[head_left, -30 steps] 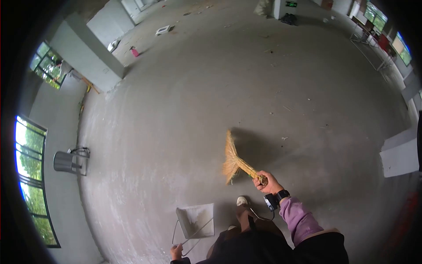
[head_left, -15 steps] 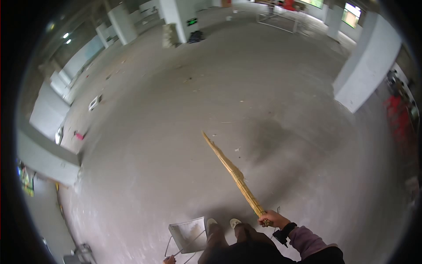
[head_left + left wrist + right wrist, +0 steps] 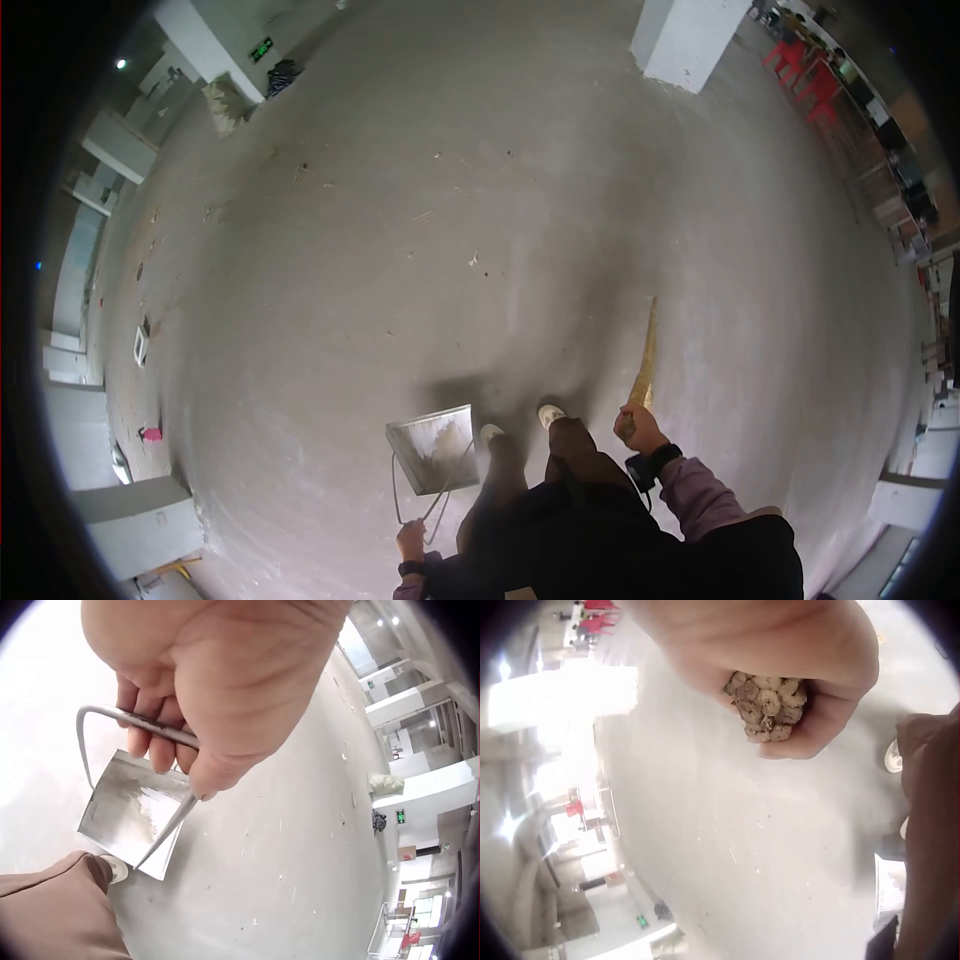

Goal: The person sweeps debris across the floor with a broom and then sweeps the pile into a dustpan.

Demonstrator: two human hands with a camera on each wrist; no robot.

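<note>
Between the hands, brown-trousered legs (image 3: pixel 578 452)

A large, unfurnished-looking interior hall is shown, its exact use not identifiable. A bare grey concrete floor (image 3: pixel 400 200), strewn with small debris, is seen across the head view. The space is broken up by thick white pillars (image 3: pixel 690 40). A green lit sign (image 3: pixel 261 49) is mounted at upper left; red chairs (image 3: pixel 820 85) are lined up at upper right.
</note>
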